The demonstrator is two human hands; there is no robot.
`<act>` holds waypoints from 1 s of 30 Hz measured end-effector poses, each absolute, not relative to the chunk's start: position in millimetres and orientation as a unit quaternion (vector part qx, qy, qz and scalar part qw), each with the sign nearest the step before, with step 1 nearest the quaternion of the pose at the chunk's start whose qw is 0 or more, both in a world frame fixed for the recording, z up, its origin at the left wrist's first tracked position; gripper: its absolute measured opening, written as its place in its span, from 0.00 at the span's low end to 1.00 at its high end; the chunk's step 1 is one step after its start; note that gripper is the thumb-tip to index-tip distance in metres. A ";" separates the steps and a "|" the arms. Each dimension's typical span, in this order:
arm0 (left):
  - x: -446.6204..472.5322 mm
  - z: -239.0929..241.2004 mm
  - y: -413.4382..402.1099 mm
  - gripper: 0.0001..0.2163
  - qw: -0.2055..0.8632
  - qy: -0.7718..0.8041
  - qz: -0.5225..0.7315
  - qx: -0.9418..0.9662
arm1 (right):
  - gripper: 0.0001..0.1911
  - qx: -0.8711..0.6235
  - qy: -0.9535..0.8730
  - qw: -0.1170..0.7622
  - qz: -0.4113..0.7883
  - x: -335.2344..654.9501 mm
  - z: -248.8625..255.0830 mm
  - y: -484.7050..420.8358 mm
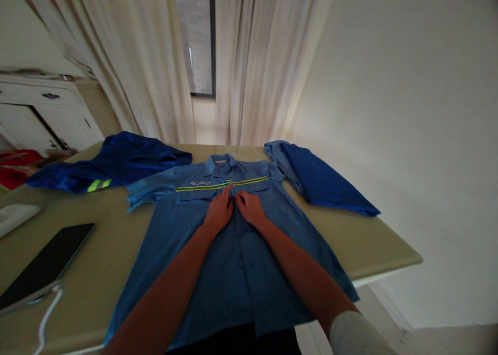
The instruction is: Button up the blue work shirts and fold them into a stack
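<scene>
Left grip point(221, 208) and right grip point(249, 208) meet at the front opening of the blue shirt point(187, 251), fingers bent onto the cloth just below the chest stripes; whether they pinch it tight, I cannot tell. The shirt lies on the surface point(369, 246), button side up, short sleeves spread to either side. Its long axis runs away from the person: collar point(220, 161) at the far end, hem toward the body and hanging over the near edge. Yellow stripes point(249, 180) cross its chest. Left of the shirt's collar lies a darker blue garment point(136, 158) with a bright reflective band; right of the shirt, a folded blue garment point(327, 178) slants toward the near right. Left of the shirt's body rests a dark-screened device point(50, 261) with a white cable point(43, 324). Beyond the shirt's collar hang pale curtains point(260, 59).
</scene>
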State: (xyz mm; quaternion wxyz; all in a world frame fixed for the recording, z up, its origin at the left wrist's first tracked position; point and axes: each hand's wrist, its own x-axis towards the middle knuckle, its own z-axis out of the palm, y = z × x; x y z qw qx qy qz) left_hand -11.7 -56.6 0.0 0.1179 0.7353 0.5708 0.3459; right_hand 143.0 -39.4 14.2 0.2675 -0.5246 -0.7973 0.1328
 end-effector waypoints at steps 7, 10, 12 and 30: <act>-13.5 2.2 -53.7 0.11 0.143 0.558 0.364 0.732 | 0.07 -0.520 -0.794 0.266 0.170 143.3 7.5 -35.9; -15.3 2.3 -52.4 0.10 0.163 0.551 0.378 0.726 | 0.07 -0.515 -0.793 0.272 0.178 143.8 6.6 -35.6; -16.6 2.5 -51.7 0.11 0.180 0.550 0.383 0.720 | 0.07 -0.515 -0.789 0.279 0.186 144.4 6.1 -34.7; -6.6 18.4 -64.1 0.08 0.047 0.631 0.214 0.744 | 0.09 -0.538 -0.772 0.268 0.207 141.8 1.9 -26.2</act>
